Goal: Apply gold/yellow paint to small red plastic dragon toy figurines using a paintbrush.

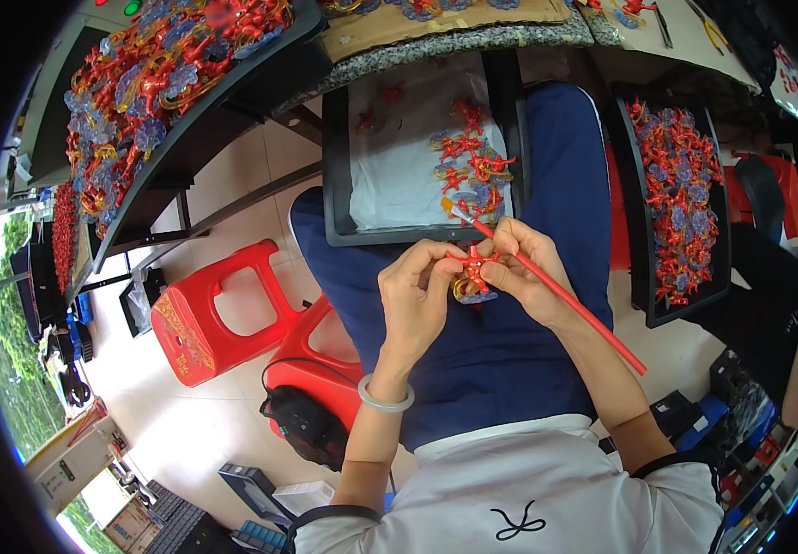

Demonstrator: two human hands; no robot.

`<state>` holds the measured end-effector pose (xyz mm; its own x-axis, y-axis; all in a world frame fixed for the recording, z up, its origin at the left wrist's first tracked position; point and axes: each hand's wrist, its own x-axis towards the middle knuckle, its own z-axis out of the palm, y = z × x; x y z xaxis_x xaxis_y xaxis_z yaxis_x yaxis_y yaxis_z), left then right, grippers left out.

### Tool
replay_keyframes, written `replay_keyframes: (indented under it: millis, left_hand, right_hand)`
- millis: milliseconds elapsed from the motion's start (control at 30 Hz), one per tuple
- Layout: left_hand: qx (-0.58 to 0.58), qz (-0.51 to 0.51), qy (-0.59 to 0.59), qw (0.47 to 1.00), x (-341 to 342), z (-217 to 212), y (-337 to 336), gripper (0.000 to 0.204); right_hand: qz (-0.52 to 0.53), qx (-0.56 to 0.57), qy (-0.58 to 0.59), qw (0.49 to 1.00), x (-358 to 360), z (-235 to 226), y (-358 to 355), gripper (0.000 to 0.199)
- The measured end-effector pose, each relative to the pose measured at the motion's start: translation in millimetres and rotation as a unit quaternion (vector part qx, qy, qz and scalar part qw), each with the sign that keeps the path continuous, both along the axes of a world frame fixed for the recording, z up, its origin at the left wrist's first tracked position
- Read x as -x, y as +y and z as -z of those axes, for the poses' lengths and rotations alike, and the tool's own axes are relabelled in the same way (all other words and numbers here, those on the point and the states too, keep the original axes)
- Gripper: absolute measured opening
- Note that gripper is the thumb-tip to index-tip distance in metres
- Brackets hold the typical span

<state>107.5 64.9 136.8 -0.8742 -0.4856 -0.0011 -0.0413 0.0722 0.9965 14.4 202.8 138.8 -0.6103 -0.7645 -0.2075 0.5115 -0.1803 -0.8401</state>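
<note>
Over my lap, a small red figurine with a yellow and clear-blue lower part is held between both hands. The thumb and fingers of my left hand pinch its left side. My right hand grips its right side and also holds a long red-handled brush. The brush's pale tip points up and left, toward the tray; its handle slants down past my right wrist. Just beyond my hands, a black tray lined with white sheet holds several similar figurines, mostly along its right side.
A large black tray heaped with figurines stands at the upper left. Another full black tray is at my right, near a seated person's leg. Red stools and a black bag are at left. Pliers lie on the far worktable.
</note>
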Motion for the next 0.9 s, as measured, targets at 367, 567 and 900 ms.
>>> replay_keyframes:
  millis: [367, 567, 900]
  left_hand:
    - [0.010, 0.001, 0.027, 1.000, 7.8, -6.6, 6.5, 0.004]
    - [0.071, -0.008, 0.064, 0.995, 4.0, -19.0, -5.9, 0.009]
    - [0.084, -0.136, 0.166, 0.973, 27.2, -93.1, -57.0, 0.002]
  right_hand:
    - [-0.001, 0.013, 0.004, 1.000, 6.9, 1.2, 7.0, 0.033]
    - [0.000, 0.051, 0.094, 0.994, 7.2, -8.9, -8.1, 0.032]
    - [0.134, 0.010, 0.171, 0.976, 15.4, -25.1, 19.8, 0.028]
